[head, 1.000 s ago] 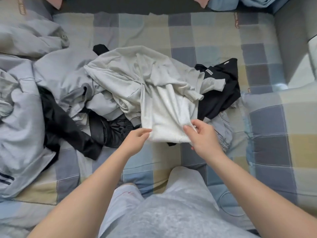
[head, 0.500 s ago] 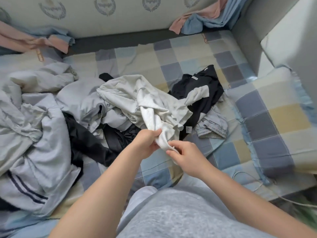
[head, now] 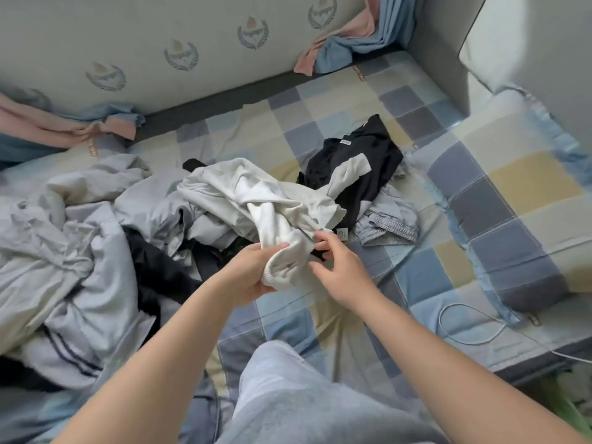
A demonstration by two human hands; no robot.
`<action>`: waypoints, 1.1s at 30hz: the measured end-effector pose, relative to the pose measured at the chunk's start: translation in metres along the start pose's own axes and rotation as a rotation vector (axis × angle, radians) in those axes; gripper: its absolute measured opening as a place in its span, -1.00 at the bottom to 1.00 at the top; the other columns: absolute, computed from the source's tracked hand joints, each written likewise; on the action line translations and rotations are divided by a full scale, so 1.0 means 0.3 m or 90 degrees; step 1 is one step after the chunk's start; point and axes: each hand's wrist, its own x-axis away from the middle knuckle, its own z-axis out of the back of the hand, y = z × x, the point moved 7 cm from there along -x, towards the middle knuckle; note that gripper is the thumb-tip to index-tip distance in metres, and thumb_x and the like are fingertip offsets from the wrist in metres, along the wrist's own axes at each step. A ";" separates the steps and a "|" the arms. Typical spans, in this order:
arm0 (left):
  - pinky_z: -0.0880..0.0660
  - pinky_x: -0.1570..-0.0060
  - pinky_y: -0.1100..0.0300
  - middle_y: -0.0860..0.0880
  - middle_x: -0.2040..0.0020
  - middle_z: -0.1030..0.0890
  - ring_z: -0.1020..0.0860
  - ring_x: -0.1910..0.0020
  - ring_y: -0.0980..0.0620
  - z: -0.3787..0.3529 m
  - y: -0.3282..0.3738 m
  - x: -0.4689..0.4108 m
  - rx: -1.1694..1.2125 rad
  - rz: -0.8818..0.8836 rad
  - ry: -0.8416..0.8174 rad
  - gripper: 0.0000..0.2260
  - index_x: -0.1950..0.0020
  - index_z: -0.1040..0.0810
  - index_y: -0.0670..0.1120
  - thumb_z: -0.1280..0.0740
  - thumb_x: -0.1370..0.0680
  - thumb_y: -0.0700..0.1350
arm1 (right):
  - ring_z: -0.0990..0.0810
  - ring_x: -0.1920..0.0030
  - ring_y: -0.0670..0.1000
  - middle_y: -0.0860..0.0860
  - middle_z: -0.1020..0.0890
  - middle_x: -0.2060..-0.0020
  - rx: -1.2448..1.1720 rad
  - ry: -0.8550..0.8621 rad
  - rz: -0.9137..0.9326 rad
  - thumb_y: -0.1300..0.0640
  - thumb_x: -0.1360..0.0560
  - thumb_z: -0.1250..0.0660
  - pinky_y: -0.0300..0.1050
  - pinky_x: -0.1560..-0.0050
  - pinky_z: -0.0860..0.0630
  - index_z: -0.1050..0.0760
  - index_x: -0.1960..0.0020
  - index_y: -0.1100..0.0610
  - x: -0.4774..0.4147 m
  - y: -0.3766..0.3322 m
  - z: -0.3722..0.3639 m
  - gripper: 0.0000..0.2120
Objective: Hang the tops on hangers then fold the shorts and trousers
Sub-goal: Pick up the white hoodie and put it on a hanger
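A white sweatshirt (head: 253, 195) lies crumpled on top of the clothes pile in the middle of the bed. My left hand (head: 253, 272) grips its bunched ribbed hem, lifted off the sheet. My right hand (head: 336, 267) is beside the hem with fingers spread and loosely bent, its fingertips at the cloth. A black and grey top (head: 355, 168) lies behind the sweatshirt. Light grey shorts (head: 387, 224) with an elastic waistband lie to its right. More pale grey garments (head: 64, 245) and a black one (head: 160, 267) are heaped on the left.
The bed has a checked blue, grey and yellow sheet (head: 336, 315). A checked pillow (head: 506, 213) lies at the right, with a white cable (head: 464, 328) before it. Pink and blue cloths (head: 349, 43) hang by the padded wall. My grey-clad knee (head: 288, 395) is in front.
My left hand has gathered the sweatshirt's hem into a bunch and lifted it. My right hand has let go of the hem and opened. The view has tilted up towards the wall.
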 end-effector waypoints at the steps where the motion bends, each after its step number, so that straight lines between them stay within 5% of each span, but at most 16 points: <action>1: -0.57 0.41 0.18 -0.14 0.16 -0.68 -0.65 0.30 0.01 -0.053 -0.034 0.031 -0.009 -0.010 0.002 -0.81 -0.01 -0.67 -0.18 -0.44 -0.54 -0.06 | -0.46 -0.28 0.00 -0.11 -0.49 -0.25 0.019 -0.016 0.020 0.06 -0.55 -0.39 -0.02 -0.31 -0.40 -0.31 -0.47 -0.13 0.024 0.023 0.021 -0.46; 5: -0.60 0.24 0.10 -0.17 0.06 -0.70 -0.68 0.16 -0.06 -0.276 -0.126 0.194 -0.052 -0.043 -0.026 -0.65 -0.08 -0.69 -0.19 -0.54 -0.44 0.04 | -0.28 -0.43 0.01 -0.09 -0.36 -0.44 0.081 -0.100 0.062 0.01 -0.55 -0.39 0.06 -0.41 -0.32 -0.28 -0.51 -0.12 0.184 0.081 0.117 -0.42; 8: -0.61 0.17 0.09 -0.20 -0.04 -0.70 -0.69 0.05 -0.10 -0.389 -0.130 0.339 -0.098 -0.041 -0.045 -0.67 -0.09 -0.71 -0.13 -0.55 -0.42 0.03 | -0.36 -0.39 0.04 -0.04 -0.47 -0.35 0.102 -0.109 0.076 0.08 -0.58 -0.32 0.06 -0.37 -0.36 -0.40 -0.43 -0.04 0.315 0.069 0.215 -0.57; 11: -0.61 0.08 0.05 -0.17 -0.05 -0.69 -0.67 0.02 -0.09 -0.471 -0.117 0.482 -0.127 -0.046 -0.070 -0.57 -0.16 -0.67 -0.14 -0.62 -0.34 -0.04 | -0.53 -0.17 0.10 0.02 -0.62 -0.10 0.119 -0.055 0.094 0.22 -0.56 -0.20 0.01 -0.12 -0.44 -0.57 -0.17 0.05 0.419 0.001 0.320 -0.74; 14: -0.54 0.08 0.04 -0.12 0.07 -0.68 -0.63 0.11 -0.04 -0.463 -0.081 0.595 -0.358 -0.084 0.060 -0.58 -0.09 -0.63 -0.09 -0.52 -0.25 -0.09 | -0.56 0.06 0.15 0.07 -0.65 0.12 0.106 -0.046 0.090 0.22 -0.57 -0.15 0.01 0.14 -0.38 -0.51 -0.04 0.04 0.486 -0.081 0.404 -0.81; 18: -0.37 0.30 0.11 -0.10 0.24 -0.57 -0.52 0.26 -0.09 -0.376 -0.013 0.725 -0.585 -0.211 0.293 -0.93 0.13 -0.52 -0.11 -0.29 -0.43 -0.24 | -0.54 0.20 0.12 0.09 -0.60 0.28 0.063 -0.070 0.125 0.27 -0.59 -0.14 0.07 0.15 -0.40 -0.48 0.01 -0.01 0.562 -0.211 0.461 -0.78; 21: -0.38 0.27 0.10 0.06 0.26 -0.57 -0.50 0.25 0.04 -0.304 -0.011 0.795 -0.515 -0.294 0.382 -0.74 0.19 -0.53 0.05 -0.21 -0.50 -0.31 | -0.46 0.32 0.06 0.08 -0.56 0.33 -0.019 -0.114 0.166 0.26 -0.62 -0.21 -0.03 0.26 -0.36 -0.52 0.04 0.03 0.617 -0.318 0.442 -0.82; 25: -0.40 0.18 0.07 -0.08 0.18 -0.61 -0.50 0.20 0.01 -0.216 0.009 0.875 -0.374 -0.390 0.391 -0.80 0.08 -0.59 -0.13 -0.20 -0.53 -0.33 | -0.36 0.34 -0.10 0.00 -0.47 0.37 -0.102 -0.159 0.198 0.16 -0.52 -0.47 -0.21 0.30 -0.30 -0.53 0.11 0.22 0.675 -0.454 0.379 -0.84; 28: -0.37 0.18 0.08 -0.18 0.17 -0.59 -0.46 0.22 0.03 -0.140 0.058 0.975 -0.269 -0.452 0.363 -0.85 0.10 -0.58 -0.16 -0.21 -0.54 -0.26 | -0.46 0.34 -0.09 0.05 -0.58 0.33 0.037 -0.112 0.224 0.17 -0.44 -0.53 -0.12 0.26 -0.39 -0.55 0.10 0.13 0.698 -0.508 0.334 -0.84; 33: -0.41 0.28 0.14 0.06 0.31 -0.53 -0.47 0.26 0.02 -0.073 0.135 1.172 -0.106 -0.522 0.263 -0.79 0.25 -0.59 0.07 -0.20 -0.46 -0.15 | -0.50 0.16 0.09 -0.03 -0.49 0.18 0.282 0.089 0.225 0.24 -0.53 -0.28 0.04 0.20 -0.49 -0.56 0.11 0.05 0.702 -0.509 0.254 -0.86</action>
